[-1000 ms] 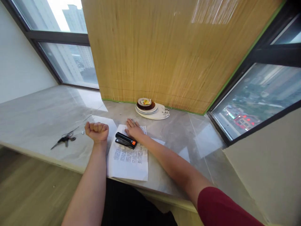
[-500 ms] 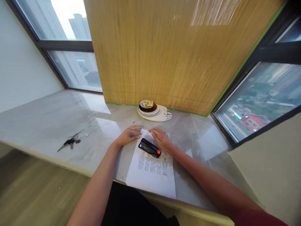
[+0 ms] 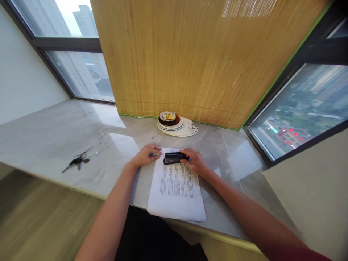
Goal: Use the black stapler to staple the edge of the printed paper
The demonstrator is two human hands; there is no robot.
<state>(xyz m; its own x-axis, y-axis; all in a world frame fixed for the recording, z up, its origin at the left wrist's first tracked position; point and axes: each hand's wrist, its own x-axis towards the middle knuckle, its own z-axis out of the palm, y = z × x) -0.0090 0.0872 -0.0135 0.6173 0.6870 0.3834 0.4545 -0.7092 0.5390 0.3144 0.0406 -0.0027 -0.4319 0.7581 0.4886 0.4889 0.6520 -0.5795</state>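
A printed paper sheet (image 3: 176,204) lies on the grey marble-look ledge in front of me, its near end reaching the front edge. My right hand (image 3: 196,161) is closed round the orange-marked right end of a black stapler (image 3: 174,157). The stapler points left across the upper part of the sheet, its top arm tilted up from its base. At the sheet's upper left edge is my left hand (image 3: 148,156), its thumb and fingers apart and the fingertips at the paper's edge.
Keys (image 3: 78,159) on a ring lie on the ledge to the left, with a small white bit (image 3: 97,153) beside them. Stacked round items (image 3: 170,120) sit on a white oval board (image 3: 190,127) by the bamboo blind (image 3: 176,61). Windows flank both sides.
My right hand has taken hold of the stapler, which was lying slantwise on the paper, and turned it to point left. My left hand has stayed at the paper's edge.
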